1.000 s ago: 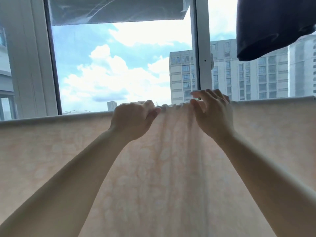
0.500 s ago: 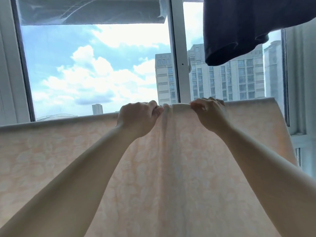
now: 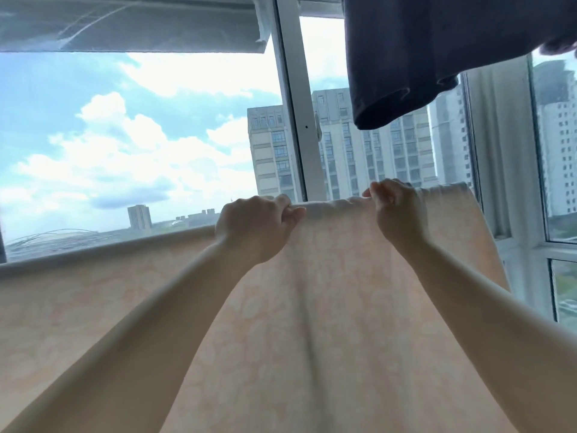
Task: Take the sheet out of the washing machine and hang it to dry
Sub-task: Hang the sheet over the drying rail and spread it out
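The pale peach, faintly patterned cotton sheet [image 3: 312, 307] is shown draped over a horizontal line before the window, its top fold pinched by the left hand [image 3: 256, 228] and the right hand [image 3: 398, 210], fingers curled over the fold. For an even hang, the bunched section between the hands is best drawn apart along the line. A dark navy fabric garment [image 3: 421, 51] hangs above right, clear of the sheet; the white window frame [image 3: 296, 120] stands behind.

One pale patterned sheet [image 3: 327, 307] hangs spread; two bare hands at its top edge, left hand [image 3: 254, 228] and right hand [image 3: 398, 210]; one dark garment [image 3: 421, 51] overhead; several tower blocks [image 3: 359, 145] outside.
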